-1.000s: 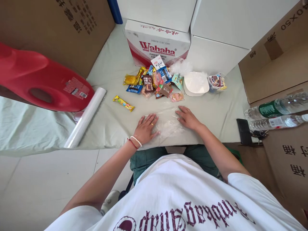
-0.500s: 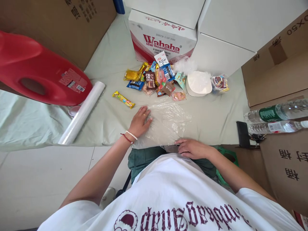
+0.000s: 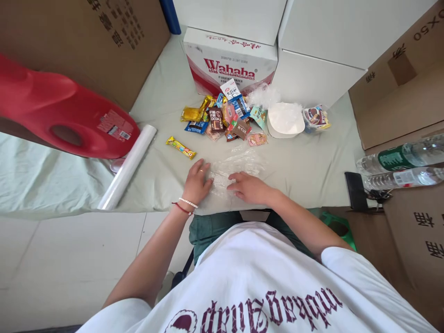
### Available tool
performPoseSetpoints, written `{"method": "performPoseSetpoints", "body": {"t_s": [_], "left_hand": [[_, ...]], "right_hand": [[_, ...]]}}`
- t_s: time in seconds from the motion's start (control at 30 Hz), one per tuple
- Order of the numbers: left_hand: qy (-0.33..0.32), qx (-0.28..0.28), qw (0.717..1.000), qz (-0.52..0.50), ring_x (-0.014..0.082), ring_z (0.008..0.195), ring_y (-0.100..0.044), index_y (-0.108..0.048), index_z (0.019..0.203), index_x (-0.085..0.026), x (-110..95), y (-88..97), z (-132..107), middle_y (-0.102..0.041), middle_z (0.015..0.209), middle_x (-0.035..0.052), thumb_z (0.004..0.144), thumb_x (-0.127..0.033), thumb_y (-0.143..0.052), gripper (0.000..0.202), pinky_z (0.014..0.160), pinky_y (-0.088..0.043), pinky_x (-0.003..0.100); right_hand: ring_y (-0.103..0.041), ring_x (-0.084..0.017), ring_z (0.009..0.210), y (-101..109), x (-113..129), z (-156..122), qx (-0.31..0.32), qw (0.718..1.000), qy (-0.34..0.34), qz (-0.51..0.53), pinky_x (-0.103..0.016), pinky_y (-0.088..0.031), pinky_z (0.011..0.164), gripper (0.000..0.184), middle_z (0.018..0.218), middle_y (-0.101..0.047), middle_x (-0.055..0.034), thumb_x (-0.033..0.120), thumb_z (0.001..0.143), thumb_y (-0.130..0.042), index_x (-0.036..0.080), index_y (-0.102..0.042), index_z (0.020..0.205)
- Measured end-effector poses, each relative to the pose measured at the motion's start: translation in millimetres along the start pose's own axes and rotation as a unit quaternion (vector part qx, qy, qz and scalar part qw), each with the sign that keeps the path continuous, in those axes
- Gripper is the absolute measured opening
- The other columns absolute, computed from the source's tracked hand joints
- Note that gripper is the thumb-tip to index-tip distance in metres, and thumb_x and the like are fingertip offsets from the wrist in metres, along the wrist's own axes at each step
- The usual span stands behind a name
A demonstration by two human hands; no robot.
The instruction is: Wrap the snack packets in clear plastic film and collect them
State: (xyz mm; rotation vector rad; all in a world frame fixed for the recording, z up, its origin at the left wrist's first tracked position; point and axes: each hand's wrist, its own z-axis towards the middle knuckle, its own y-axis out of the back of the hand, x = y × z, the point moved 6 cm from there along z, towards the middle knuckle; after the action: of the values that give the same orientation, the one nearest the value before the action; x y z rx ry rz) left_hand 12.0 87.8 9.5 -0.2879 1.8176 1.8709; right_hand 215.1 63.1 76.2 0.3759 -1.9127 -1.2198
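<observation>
A crumpled sheet of clear plastic film (image 3: 239, 167) lies on the pale green cloth (image 3: 305, 166) near the table's front edge. My left hand (image 3: 196, 183) rests flat on the film's left edge, fingers stretched forward. My right hand (image 3: 248, 187) lies palm down on the film's near side, fingers pointing left toward the left hand. Neither hand holds anything. Just beyond the film sits a pile of wrapped snacks (image 3: 225, 118), with one yellow snack bar (image 3: 180, 147) apart on the left.
A roll of cling film (image 3: 127, 167) lies left, beside a big red jug (image 3: 65, 118). A white bowl (image 3: 285, 120) and a bagged snack (image 3: 315, 118) stand right of the pile. Cardboard boxes ring the back. Two water bottles (image 3: 402, 167) and a black phone (image 3: 355, 190) lie at right.
My right hand went from the film's far side down to the table's front edge, then came back onto the film's near left part. The film is now bunched smaller. My left hand stayed put.
</observation>
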Motion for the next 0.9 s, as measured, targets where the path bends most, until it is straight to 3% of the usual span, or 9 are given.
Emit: {"method": "performPoseSetpoints", "body": {"t_s": [0.07,0.17,0.3,0.37,0.5,0.57,0.63,0.77,0.9], "left_hand": [[-0.01,-0.039,0.999,0.035,0.0373,0.15,-0.041,-0.056,0.145,-0.012,0,13.6,-10,-0.043,0.161,0.0238,0.089,-0.033,-0.061,0.06,0.122,-0.037,0.055],[-0.092,-0.037,0.991,0.093,0.0345,0.15,-0.042,-0.064,0.139,-0.024,-18,26.3,-23,-0.049,0.16,0.0147,0.092,-0.02,-0.056,0.048,0.123,-0.033,0.058],[-0.25,0.128,0.955,0.1,0.0253,0.143,-0.053,-0.074,0.122,-0.03,-55,10.3,-19,-0.066,0.146,0.0036,0.096,-0.012,-0.044,0.043,0.122,-0.037,0.049],[-0.236,0.19,0.947,0.104,0.0248,0.133,-0.061,-0.072,0.124,-0.026,-65,0.6,-2,-0.068,0.143,0.0051,0.098,-0.018,-0.042,0.041,0.109,-0.05,0.043],[-0.096,0.182,0.968,0.146,0.0294,0.119,-0.07,-0.051,0.152,-0.025,-73,-4.0,39,-0.048,0.162,0.0106,0.106,-0.04,-0.029,0.053,0.088,-0.059,0.044],[-0.067,0.193,0.962,0.181,0.0327,0.112,-0.072,-0.045,0.157,-0.026,-78,-8.8,47,-0.039,0.168,0.0128,0.106,-0.047,-0.027,0.058,0.084,-0.06,0.047],[-0.064,0.2,0.956,0.203,0.035,0.11,-0.071,-0.045,0.158,-0.024,-81,-15.2,46,-0.037,0.169,0.016,0.106,-0.048,-0.029,0.059,0.082,-0.059,0.05],[-0.088,0.12,0.969,0.198,0.044,0.129,-0.058,-0.047,0.157,-0.016,-83,-20.3,32,-0.037,0.167,0.0214,0.104,-0.045,-0.034,0.061,0.089,-0.056,0.06],[-0.139,0.005,0.979,0.147,0.0414,0.145,-0.046,-0.051,0.152,-0.016,-82,-18.7,20,-0.036,0.168,0.019,0.103,-0.035,-0.04,0.054,0.11,-0.043,0.066]], "right_hand": [[-0.063,-0.027,0.124,-19,9,5,0.019,0.999,-0.02,-0.02,-0.04,-0.053,0.101,0.043,0.155,-0.052,-0.0108,0.019,0.096,-0.064,0.025,-0.066,0.139],[-0.072,-0.024,0.108,-40,14,-6,0.038,0.998,-0.052,-0.026,-0.037,-0.059,0.088,0.053,0.165,-0.041,-0.0103,0.022,0.098,-0.061,0.029,-0.054,0.15],[-0.071,-0.027,0.114,-54,11,-24,0.021,0.998,-0.06,-0.016,-0.04,-0.06,0.09,0.055,0.173,-0.027,-0.0099,0.019,0.098,-0.059,0.028,-0.053,0.151],[-0.069,-0.029,0.121,-58,7,-31,0.004,0.998,-0.056,0.011,-0.042,-0.06,0.094,0.055,0.173,-0.027,-0.0095,0.017,0.098,-0.056,0.028,-0.052,0.152],[-0.051,-0.029,0.144,-53,-5,-53,-0.119,0.985,-0.062,0.109,-0.047,-0.056,0.106,0.06,0.173,-0.027,-0.012,0.02,0.101,-0.051,0.027,-0.042,0.16],[-0.049,-0.028,0.145,-48,-18,-72,-0.206,0.961,-0.108,0.152,-0.049,-0.055,0.108,0.061,0.172,-0.029,-0.0127,0.025,0.103,-0.05,0.029,-0.037,0.162],[-0.062,-0.027,0.13,-48,-39,-97,-0.274,0.922,-0.199,0.185,-0.048,-0.057,0.104,0.059,0.17,-0.033,-0.014,0.031,0.103,-0.05,0.028,-0.04,0.161],[-0.069,-0.018,0.082,-61,-78,-150,-0.338,0.839,-0.355,0.235,-0.044,-0.063,0.088,0.054,0.163,-0.042,-0.0182,0.04,0.099,-0.055,0.022,-0.054,0.15],[-0.06,-0.013,0.063,-56,-89,-178,-0.369,0.819,-0.386,0.21,-0.044,-0.063,0.08,0.045,0.154,-0.051,-0.0182,0.038,0.093,-0.062,0.02,-0.066,0.134]]}}
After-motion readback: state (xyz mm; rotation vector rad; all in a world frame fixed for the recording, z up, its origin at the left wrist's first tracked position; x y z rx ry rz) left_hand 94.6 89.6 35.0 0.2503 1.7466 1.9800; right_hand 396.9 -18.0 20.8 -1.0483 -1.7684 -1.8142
